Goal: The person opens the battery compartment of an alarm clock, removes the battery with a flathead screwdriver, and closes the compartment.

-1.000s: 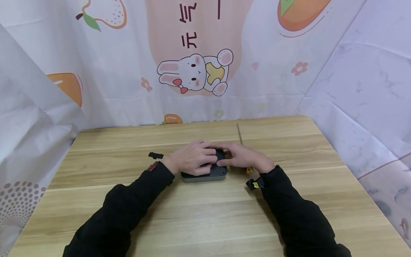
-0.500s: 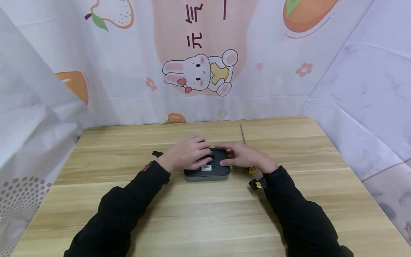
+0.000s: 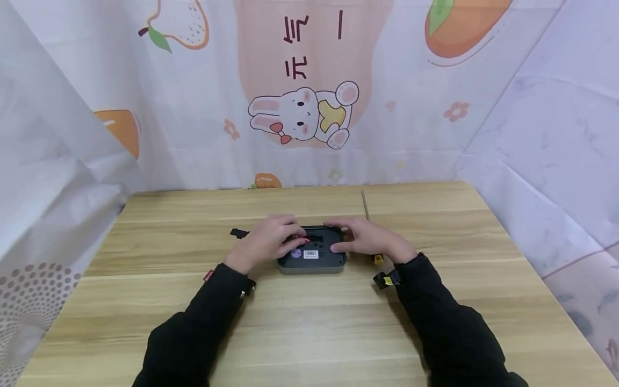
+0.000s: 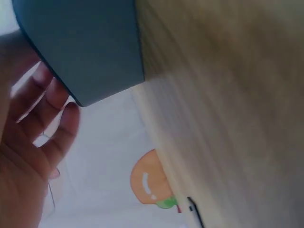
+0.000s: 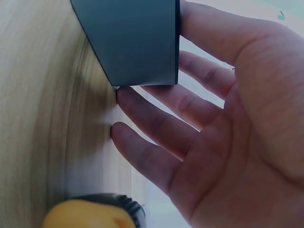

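The left hand (image 3: pixel 265 239) pinches a small red piece (image 3: pixel 307 239), droppable if the right hand (image 3: pixel 366 237) gripping the black-grey rectangular box (image 3: pixel 328 261) slips.

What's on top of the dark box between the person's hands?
On the dark box: a white barcode label, a round sticker and a recess. A small red item shows at the fingers of the left hand; what they cover cannot be seen.

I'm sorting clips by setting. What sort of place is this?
Probably a makeshift indoor workspace: a rabbit-print curtain hangs behind a wood-grain table, where what looks like a yellow-handled screwdriver lies near a dark boxy device.
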The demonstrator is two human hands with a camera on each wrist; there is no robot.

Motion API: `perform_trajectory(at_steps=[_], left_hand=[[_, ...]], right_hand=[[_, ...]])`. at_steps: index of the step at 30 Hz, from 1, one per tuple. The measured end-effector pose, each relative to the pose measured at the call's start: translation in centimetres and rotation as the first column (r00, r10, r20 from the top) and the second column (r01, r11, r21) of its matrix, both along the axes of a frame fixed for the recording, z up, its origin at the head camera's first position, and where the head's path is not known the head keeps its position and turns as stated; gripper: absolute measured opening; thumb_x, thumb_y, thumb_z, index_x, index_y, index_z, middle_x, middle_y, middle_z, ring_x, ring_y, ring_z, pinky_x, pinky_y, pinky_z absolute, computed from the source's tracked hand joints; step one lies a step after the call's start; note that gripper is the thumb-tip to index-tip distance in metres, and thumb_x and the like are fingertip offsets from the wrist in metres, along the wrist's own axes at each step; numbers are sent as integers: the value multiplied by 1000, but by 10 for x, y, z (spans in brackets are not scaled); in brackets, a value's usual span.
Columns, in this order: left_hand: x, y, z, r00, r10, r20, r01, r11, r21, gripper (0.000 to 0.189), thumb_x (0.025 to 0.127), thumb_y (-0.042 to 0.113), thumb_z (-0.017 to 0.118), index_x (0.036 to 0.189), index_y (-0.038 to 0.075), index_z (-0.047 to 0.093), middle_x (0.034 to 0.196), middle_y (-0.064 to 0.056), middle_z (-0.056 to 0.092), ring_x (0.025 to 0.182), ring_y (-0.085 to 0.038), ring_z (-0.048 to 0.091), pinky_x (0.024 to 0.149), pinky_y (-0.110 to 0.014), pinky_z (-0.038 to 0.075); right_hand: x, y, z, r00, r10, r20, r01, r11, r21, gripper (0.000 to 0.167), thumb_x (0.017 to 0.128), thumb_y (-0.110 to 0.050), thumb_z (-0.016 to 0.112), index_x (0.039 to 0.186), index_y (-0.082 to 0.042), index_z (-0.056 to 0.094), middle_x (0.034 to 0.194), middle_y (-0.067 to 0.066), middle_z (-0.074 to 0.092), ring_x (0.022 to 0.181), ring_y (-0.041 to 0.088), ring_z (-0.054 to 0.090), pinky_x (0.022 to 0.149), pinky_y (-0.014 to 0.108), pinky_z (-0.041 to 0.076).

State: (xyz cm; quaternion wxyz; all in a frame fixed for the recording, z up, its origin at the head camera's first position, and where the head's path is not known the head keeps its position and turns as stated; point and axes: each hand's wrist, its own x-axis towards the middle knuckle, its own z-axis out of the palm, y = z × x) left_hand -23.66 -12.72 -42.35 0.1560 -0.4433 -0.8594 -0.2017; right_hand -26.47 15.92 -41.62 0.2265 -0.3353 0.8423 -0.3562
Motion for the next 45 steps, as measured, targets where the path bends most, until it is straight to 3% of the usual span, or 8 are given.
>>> perform_trajectory(at_steps=[5, 13, 17, 21, 25, 32, 37, 45], left_hand=[[11, -11, 6, 990, 72, 122, -81, 994, 75, 11, 96, 19, 73, 104, 13, 78, 97, 4, 65, 82, -8, 58, 73, -28, 50], [22, -55, 40, 978, 146, 148, -179, 953, 246, 20, 91, 11, 77, 111, 9, 75, 103, 0, 70, 79, -10, 61, 60, -25, 48], [27, -80, 46, 952, 240, 192, -283, 926, 248, 19, 93, 13, 76, 112, 11, 74, 106, 1, 70, 85, -11, 61, 60, -25, 44], [30, -98, 44, 927, 293, 235, -348, 905, 246, 19, 91, 13, 79, 109, 11, 73, 105, 1, 72, 94, -14, 65, 71, -30, 51], [31, -110, 38, 903, 256, 344, -352, 901, 254, 25, 86, 3, 80, 110, 7, 73, 101, -4, 72, 91, -19, 69, 77, -41, 57], [28, -111, 25, 791, 211, 574, -356, 922, 151, 28, 91, 2, 75, 118, 6, 70, 95, -3, 67, 86, -17, 69, 76, -34, 56], [26, -110, 14, 783, 198, 589, -299, 951, 77, 26, 93, 2, 72, 119, 2, 70, 90, 1, 67, 81, -17, 64, 73, -31, 53], [24, -110, 6, 765, 184, 617, -280, 958, 62, 25, 96, -1, 67, 120, 1, 69, 91, -2, 69, 81, -17, 65, 72, -31, 53]], right_hand=[[2, 0, -1, 1000, -16, -2, 16, 1000, 19, 68, 96, -26, 74, 154, -9, 43, 151, 9, 49, 129, 28, 56, 102, 43, 46], [5, -3, 0, 1000, -26, -17, 25, 1000, -5, 68, 95, -25, 75, 153, -7, 45, 146, 11, 53, 126, 30, 58, 102, 46, 47], [6, -4, 0, 999, -17, -29, 17, 1000, -13, 68, 95, -26, 75, 152, -6, 45, 145, 11, 54, 124, 28, 59, 101, 45, 48], [5, -4, -1, 999, -13, -33, 12, 1000, -18, 67, 95, -25, 74, 152, -5, 45, 142, 12, 56, 121, 28, 60, 99, 45, 49], [3, -1, -2, 999, -13, -45, 12, 1000, -16, 66, 95, -26, 74, 152, -5, 46, 144, 12, 55, 123, 28, 59, 100, 46, 48], [5, 1, 2, 999, -16, -37, 16, 1000, -1, 67, 95, -25, 74, 152, -5, 45, 143, 11, 56, 118, 26, 62, 98, 45, 49], [6, 1, 2, 1000, -17, -16, 17, 1000, 5, 68, 95, -26, 74, 153, -7, 44, 143, 9, 56, 117, 24, 62, 96, 42, 49], [6, 2, 0, 1000, -19, -22, 19, 1000, 6, 67, 95, -26, 74, 153, -9, 45, 143, 7, 56, 114, 21, 62, 93, 39, 49]])
